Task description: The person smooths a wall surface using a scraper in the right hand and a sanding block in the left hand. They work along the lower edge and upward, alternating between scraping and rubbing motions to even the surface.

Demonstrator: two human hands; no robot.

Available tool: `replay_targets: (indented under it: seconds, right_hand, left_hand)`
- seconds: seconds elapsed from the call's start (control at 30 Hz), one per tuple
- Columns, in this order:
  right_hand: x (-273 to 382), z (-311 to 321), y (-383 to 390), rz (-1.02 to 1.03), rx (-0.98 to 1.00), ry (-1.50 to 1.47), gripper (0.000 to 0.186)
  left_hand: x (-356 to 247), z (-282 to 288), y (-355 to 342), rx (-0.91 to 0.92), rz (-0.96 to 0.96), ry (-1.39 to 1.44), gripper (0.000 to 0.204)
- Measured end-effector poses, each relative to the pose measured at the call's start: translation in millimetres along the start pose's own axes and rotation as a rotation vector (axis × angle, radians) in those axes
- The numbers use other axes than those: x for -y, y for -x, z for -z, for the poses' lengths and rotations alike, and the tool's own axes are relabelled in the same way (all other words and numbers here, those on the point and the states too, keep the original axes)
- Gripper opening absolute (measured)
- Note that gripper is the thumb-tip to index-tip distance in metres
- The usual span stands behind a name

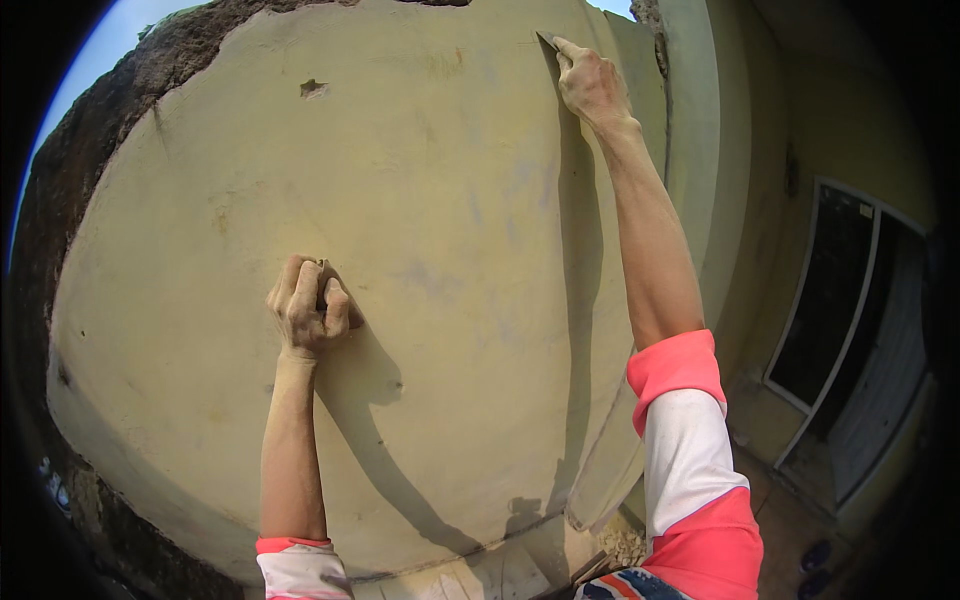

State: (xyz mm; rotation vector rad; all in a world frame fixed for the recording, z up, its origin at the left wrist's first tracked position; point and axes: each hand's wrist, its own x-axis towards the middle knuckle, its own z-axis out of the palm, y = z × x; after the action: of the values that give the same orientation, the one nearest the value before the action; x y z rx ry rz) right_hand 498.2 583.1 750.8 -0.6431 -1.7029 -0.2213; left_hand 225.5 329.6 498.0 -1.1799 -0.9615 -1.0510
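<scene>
A wide, pale yellow wall (450, 200) with faint bluish smudges stands before me. High at its right, my right hand (597, 90) grips a scraper (546, 40). The forefinger stretches along its thin grey, pointed blade, which lies at the wall's surface; the handle is hidden in my palm. Lower and to the left, my left hand (308, 305) is closed against the wall, fingers curled. A small bit of something shows at its fingertips, too hidden to name. Both arms cast long shadows down the wall.
Rough, broken masonry (110, 110) borders the wall at the upper left. A small chipped hole (313, 89) marks the plaster. On the right stands a dark, white-framed door (825, 300). Rubble (622, 545) lies at the wall's foot, and dark footwear (815, 555) rests on the floor.
</scene>
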Motion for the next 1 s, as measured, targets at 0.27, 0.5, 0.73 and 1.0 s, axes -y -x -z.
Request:
replay_targets:
  seconds: [0.27, 0.5, 0.73, 1.0]
  right_hand:
    - [-14, 4, 1, 0.081, -0.021, 0.073, 0.039]
    - [-23, 11, -4, 0.092, 0.004, 0.09, 0.039]
    - [-37, 18, -9, 0.137, 0.009, 0.133, 0.038]
    - [-47, 19, -18, 0.113, 0.036, 0.116, 0.04]
  left_hand:
    - [1, 0, 1, -0.003, 0.006, 0.003, 0.009]
    - [2, 0, 4, 0.004, 0.015, 0.014, 0.01]
    - [3, -3, 5, -0.006, -0.009, 0.034, 0.01]
    - [3, -4, 0, -0.058, -0.05, -0.024, 0.009]
